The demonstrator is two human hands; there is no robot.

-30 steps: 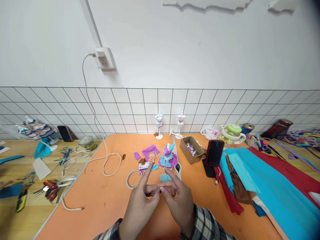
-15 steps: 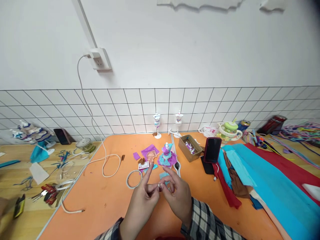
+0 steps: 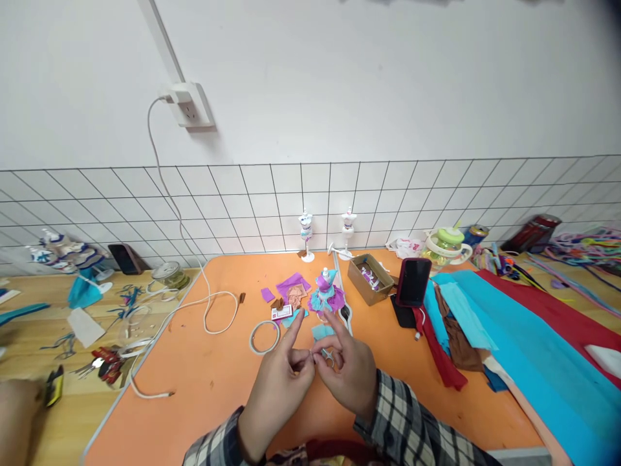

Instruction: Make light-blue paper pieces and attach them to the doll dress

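Note:
My left hand [image 3: 284, 378] and my right hand [image 3: 350, 369] meet over the orange board [image 3: 204, 369], thumb and forefinger of each pinched together at the tips. What lies between the fingertips is too small to make out. Just beyond them stands a little dress form [image 3: 326, 291] in a turquoise and purple paper dress. Purple paper [image 3: 293, 283], a pink crumpled piece [image 3: 295, 296] and a white label [image 3: 281, 312] lie left of it. A roll of tape [image 3: 264, 338] is beside my left hand.
Two bare-looking mannequins [image 3: 306, 236] [image 3: 348, 233] stand by the tiles. A cardboard box [image 3: 370, 279], an upright phone [image 3: 413, 282], a teapot [image 3: 447, 246] and coloured sheets [image 3: 528, 336] are at right. A cable [image 3: 208, 298] and another person's blurred arm [image 3: 17, 414] are at left.
The view has tilted down slightly. My hands stay together with the pinch closed, and the small white thing seen between my fingertips no longer shows clearly. The other person's arm reaches further in.

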